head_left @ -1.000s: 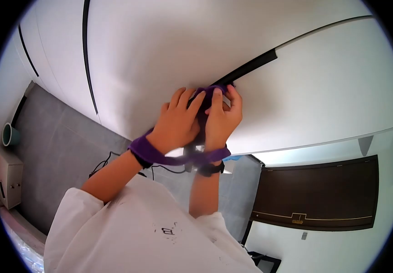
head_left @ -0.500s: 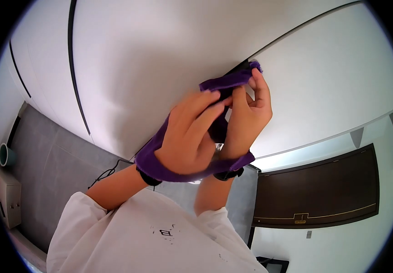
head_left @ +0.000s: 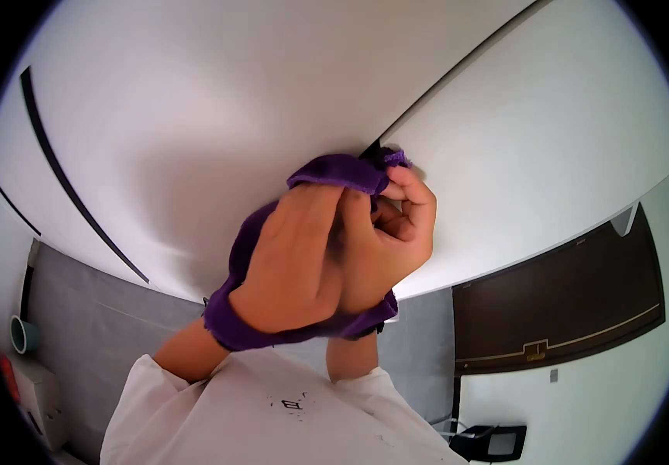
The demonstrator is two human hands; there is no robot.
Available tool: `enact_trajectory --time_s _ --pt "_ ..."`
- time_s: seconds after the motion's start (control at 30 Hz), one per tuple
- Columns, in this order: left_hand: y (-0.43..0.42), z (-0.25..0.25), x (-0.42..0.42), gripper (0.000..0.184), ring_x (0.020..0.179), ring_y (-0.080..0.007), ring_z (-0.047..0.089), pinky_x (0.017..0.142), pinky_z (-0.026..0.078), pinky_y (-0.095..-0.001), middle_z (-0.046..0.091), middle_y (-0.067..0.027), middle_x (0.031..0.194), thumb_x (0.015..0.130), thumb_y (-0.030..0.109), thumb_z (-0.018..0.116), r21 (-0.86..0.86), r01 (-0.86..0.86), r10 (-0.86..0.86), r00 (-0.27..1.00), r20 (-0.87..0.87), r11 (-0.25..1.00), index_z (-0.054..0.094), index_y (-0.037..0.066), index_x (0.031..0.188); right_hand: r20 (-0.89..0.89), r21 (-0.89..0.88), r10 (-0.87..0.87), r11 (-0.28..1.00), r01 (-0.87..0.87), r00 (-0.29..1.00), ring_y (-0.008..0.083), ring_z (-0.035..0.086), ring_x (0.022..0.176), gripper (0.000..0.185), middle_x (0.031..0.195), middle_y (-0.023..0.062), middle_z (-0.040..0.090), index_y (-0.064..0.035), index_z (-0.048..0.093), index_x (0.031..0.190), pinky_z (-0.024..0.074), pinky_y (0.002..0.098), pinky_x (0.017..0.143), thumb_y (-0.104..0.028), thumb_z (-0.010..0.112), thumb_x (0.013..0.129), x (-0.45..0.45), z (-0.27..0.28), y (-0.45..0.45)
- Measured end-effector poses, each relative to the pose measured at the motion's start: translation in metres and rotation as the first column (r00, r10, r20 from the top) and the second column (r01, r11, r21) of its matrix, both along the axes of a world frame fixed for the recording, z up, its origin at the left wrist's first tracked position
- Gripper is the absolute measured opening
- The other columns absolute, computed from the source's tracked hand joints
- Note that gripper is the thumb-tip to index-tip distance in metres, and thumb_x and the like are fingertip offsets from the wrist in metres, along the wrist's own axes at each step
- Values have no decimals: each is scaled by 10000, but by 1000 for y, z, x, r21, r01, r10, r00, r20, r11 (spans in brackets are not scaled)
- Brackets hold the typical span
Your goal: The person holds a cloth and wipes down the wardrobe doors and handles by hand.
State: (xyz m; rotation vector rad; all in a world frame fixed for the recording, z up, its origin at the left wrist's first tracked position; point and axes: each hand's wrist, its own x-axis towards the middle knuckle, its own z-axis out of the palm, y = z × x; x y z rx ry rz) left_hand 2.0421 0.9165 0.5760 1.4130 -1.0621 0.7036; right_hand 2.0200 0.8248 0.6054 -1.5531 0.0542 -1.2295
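A purple cloth (head_left: 245, 248) hangs in a loop around my wrists, and its upper part lies against a white cabinet front (head_left: 218, 101). My left hand (head_left: 288, 263) is in the cloth, its fingertips hidden under a folded edge. Beside it, my right hand (head_left: 389, 240) has bent fingers and pinches the cloth near its frayed end. Both hands work at the lower end of a dark seam (head_left: 458, 70) between two white panels, where a black piece (head_left: 371, 149) shows just above the cloth.
Other dark grooves (head_left: 75, 178) run down the cabinet at left. Below is a grey floor (head_left: 117, 333) with a green bucket (head_left: 23, 335) and a small pale cabinet (head_left: 40, 395). A dark brown door (head_left: 567, 294) stands at right, above a black object (head_left: 489, 443).
My hands and the cloth sit lower and further left in view, closer together. My left fingers, visible before, are now tucked under the cloth's edge. The view has shifted too.
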Motion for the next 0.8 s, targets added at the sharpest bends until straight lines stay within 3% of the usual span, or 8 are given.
enact_trajectory --time_s 0.1,0.3,0.43,0.53,0.7,0.73,0.77,0.8 --pt "3 -1 7 643 1072 -429 507 975 399 -429 487 -260 1221 713 -73 462 -4 120 -120 988 -97 993 351 -104 1346 44 -39 -6 999 7 999 58 570 674 398 913 50 609 -9 551 1113 433 177 529 51 734 765 2 -7 2" --pt "10 7 13 520 880 -379 595 782 505 -374 575 -209 1060 737 -40 513 18 53 -50 983 -174 998 490 -56 1256 57 -156 -42 987 50 998 64 578 723 396 885 35 578 -15 514 1104 443 174 559 50 725 775 2 -8 5" --pt "18 -2 20 474 872 -317 639 781 512 -340 621 -179 1026 781 -56 507 -41 180 -184 938 -294 983 508 -31 1255 -50 -62 -84 995 80 995 78 581 732 387 899 44 581 -6 514 1100 462 192 585 22 733 783 -5 -5 14" --pt "24 -16 20 439 982 -189 633 881 485 -303 642 -144 1120 851 -87 443 -236 410 -468 685 -558 881 506 -28 1281 -108 -7 -75 997 75 991 100 586 732 366 916 58 588 -1 521 1092 483 217 622 -18 735 796 -8 -14 15" --pt "26 -61 12 417 1037 -198 612 948 452 -310 631 -142 1133 870 -103 389 -398 431 -578 472 -666 810 510 -44 1265 -341 -109 -132 989 100 931 102 606 732 349 922 79 599 13 500 1083 491 226 653 -6 711 806 -18 -54 15" --pt "27 -74 10 410 1044 -195 607 948 455 -313 628 -136 1136 872 -101 383 -415 420 -578 422 -698 807 518 -40 1255 -410 -98 -126 991 93 904 201 625 758 347 911 120 613 12 524 1075 502 318 655 -113 717 816 -23 -60 17" --pt "27 -87 9 403 1052 -192 603 948 458 -317 626 -131 1139 874 -99 378 -423 411 -574 381 -725 807 525 -37 1244 -410 -86 -110 993 81 905 201 625 758 347 911 120 613 12 524 1075 502 318 655 -113 717 816 -27 -69 17" --pt "25 -101 7 403 1052 -192 603 948 458 -317 626 -131 1139 874 -99 378 -406 403 -556 398 -729 820 525 -37 1244 -441 -225 -205 968 113 874 253 629 766 348 907 139 618 4 526 1066 501 348 663 -136 719 813 -28 -82 16"
